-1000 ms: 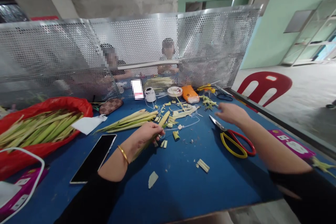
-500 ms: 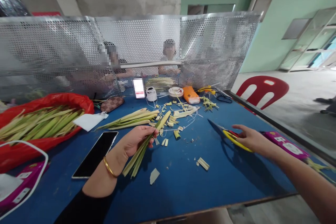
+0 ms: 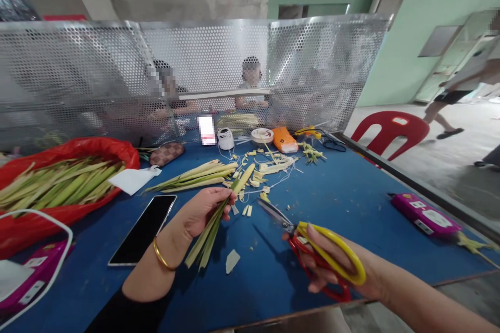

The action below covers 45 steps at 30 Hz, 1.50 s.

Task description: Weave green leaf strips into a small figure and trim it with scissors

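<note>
Left hand (image 3: 207,205): at your eleven o'clock, fingertips closed on the husk bundle (image 3: 214,232).
Right hand (image 3: 328,248): curled through scissors (image 3: 301,229), angled toward ten.
Husk bundle: probably light, bendy; pinch mid-length.

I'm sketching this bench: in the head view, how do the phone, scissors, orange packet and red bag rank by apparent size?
Largest to smallest, by visible span:
1. Red bag
2. Scissors
3. Phone
4. Orange packet
The packet lies farthest back, so its true size is unsure.
</note>
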{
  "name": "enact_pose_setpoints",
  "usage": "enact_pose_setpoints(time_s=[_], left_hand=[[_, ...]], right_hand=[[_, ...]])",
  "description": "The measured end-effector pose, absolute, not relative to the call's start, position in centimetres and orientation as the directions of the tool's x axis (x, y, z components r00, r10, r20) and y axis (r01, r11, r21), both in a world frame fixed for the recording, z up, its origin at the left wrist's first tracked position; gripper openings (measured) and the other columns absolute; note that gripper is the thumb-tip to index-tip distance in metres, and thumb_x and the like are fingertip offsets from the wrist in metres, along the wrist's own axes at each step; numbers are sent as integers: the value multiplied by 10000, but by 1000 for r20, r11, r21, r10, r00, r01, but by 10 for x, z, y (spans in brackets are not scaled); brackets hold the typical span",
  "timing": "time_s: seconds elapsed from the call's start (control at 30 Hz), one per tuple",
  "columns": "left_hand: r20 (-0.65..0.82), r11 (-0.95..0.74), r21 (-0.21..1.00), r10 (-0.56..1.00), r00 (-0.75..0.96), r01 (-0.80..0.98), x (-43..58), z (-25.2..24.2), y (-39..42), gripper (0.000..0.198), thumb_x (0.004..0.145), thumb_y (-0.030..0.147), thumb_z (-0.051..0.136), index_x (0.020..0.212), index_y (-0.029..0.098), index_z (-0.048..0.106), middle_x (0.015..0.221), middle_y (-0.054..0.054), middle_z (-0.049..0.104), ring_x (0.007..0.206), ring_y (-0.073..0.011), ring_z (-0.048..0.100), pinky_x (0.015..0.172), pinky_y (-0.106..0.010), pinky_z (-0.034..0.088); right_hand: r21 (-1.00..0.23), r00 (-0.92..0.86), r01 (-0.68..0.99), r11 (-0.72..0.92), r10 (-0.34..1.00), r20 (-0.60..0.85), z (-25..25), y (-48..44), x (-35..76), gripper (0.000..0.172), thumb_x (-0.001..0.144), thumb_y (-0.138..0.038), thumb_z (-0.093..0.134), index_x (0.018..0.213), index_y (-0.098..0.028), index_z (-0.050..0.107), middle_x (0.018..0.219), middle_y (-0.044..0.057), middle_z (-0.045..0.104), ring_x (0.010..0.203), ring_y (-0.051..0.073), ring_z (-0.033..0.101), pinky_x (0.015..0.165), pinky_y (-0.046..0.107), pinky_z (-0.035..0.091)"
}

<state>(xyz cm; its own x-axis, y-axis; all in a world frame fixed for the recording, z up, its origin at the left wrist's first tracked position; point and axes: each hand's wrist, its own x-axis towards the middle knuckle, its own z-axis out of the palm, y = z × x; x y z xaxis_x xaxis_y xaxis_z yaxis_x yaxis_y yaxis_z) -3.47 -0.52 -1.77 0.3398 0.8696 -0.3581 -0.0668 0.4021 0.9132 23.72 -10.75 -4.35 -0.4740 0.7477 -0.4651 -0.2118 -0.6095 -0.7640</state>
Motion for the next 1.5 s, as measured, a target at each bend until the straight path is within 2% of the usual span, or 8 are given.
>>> enact_pose_setpoints(time_s=[0.13, 0.9, 1.0, 1.07, 1.13, 1.27, 1.4, 1.5], left_hand=[[-360, 411, 908, 864, 353, -80, -33, -17, -6, 159, 774, 260, 662, 709, 114, 653, 655, -14, 558, 494, -66, 495, 470, -181, 465], [-354, 423, 894, 867, 350, -145, -37, -15, -5, 144, 824, 178, 601, 716, 96, 650, 625, -5, 535, 487, -65, 509, 469, -178, 496], [-352, 457, 854, 860, 371, -249, -45, -12, -3, 131, 840, 150, 576, 741, 98, 644, 656, -6, 542, 496, -66, 515, 465, -180, 496], [-329, 467, 826, 854, 404, -315, -49, -8, -2, 125, 849, 146, 570, 758, 96, 641, 678, -9, 547, 500, -62, 515, 464, -174, 493], [-306, 486, 795, 838, 451, -364, -51, -4, -2, 116, 850, 138, 573, 762, 94, 635, 691, -12, 550, 501, -58, 513, 463, -168, 493], [-285, 550, 730, 784, 551, -405, -46, 2, -5, 87, 838, 137, 603, 762, 98, 621, 696, -3, 545, 492, -49, 498, 461, -165, 505], [-256, 578, 688, 759, 599, -438, -26, 4, -10, 81, 844, 141, 602, 779, 94, 614, 723, -7, 557, 482, -43, 502, 468, -172, 523], [-225, 575, 637, 776, 589, -514, -8, 3, -13, 86, 863, 140, 577, 794, 102, 610, 752, -5, 566, 481, -40, 514, 481, -182, 539]], right_hand=[[-733, -527, -214, -645, 708, -469, -37, -95, 224, 579, 806, -712, 475, 1052, -200, 583, 687, -6, 570, 479, 90, 482, 587, 343, 573], [-936, -370, -60, -346, 879, -301, -35, -51, 190, 499, 810, -664, 522, 972, -195, 568, 552, -89, 423, 330, 32, 297, 317, 172, 380], [-966, -277, 175, -189, 932, -233, -36, -47, 208, 520, 801, -665, 513, 1032, -202, 565, 567, -71, 460, 354, 69, 371, 353, 213, 368], [-852, -116, 521, -47, 985, -125, -41, -45, 227, 511, 788, -589, 579, 1122, -203, 555, 647, -16, 575, 460, 137, 515, 439, 256, 408], [-557, 58, 830, -36, 998, 22, -49, -44, 250, 539, 815, -489, 577, 1256, -187, 504, 799, 70, 679, 677, 239, 636, 563, 307, 439], [-142, 163, 977, -157, 986, 26, -63, -49, 288, 452, 864, -354, 513, 1257, -129, 518, 939, 158, 712, 828, 318, 681, 606, 337, 435], [-12, 20, 1000, -19, 997, 78, -52, -54, 289, 216, 842, -266, 556, 979, -149, 675, 942, 171, 678, 841, 319, 667, 643, 356, 455], [-256, -172, 932, 258, 934, 314, -31, -51, 257, 158, 828, -222, 596, 951, -195, 691, 978, 129, 672, 908, 281, 638, 744, 364, 471]])
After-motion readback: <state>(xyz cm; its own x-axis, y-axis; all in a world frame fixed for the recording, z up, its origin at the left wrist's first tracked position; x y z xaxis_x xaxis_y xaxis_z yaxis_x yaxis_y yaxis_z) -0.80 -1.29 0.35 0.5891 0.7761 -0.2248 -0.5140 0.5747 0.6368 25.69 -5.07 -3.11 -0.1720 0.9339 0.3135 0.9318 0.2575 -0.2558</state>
